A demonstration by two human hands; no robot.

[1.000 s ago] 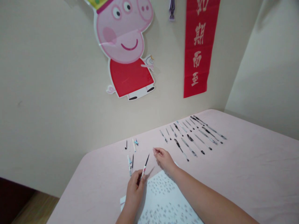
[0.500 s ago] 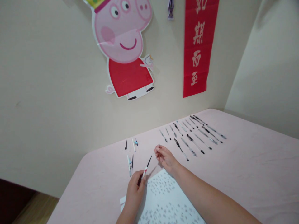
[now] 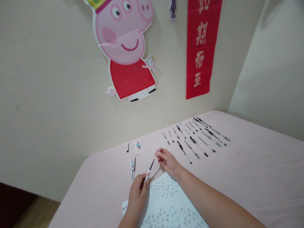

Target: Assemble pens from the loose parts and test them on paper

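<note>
My left hand (image 3: 139,187) is closed round a white pen barrel (image 3: 147,174) with small red marks. From the barrel a black refill (image 3: 152,163) slants up to the right. At its upper, pale end the fingertips of my right hand (image 3: 167,160) are pinched on it or on a small clear piece; I cannot tell which. Below both hands lies a white sheet (image 3: 169,202) covered with small dark marks, partly hidden by my left hand and right forearm.
Several pens and refills (image 3: 195,148) lie in two slanting rows at the back right. Left of my hands are pen parts: a pale blue and white pen body (image 3: 131,168), a black refill (image 3: 135,164) and smaller pieces. The pink tabletop (image 3: 249,164) meets the wall behind.
My right hand has shifted very slightly left, so its fingertips are closer to the refill's upper end. Otherwise the scene looks the same.
</note>
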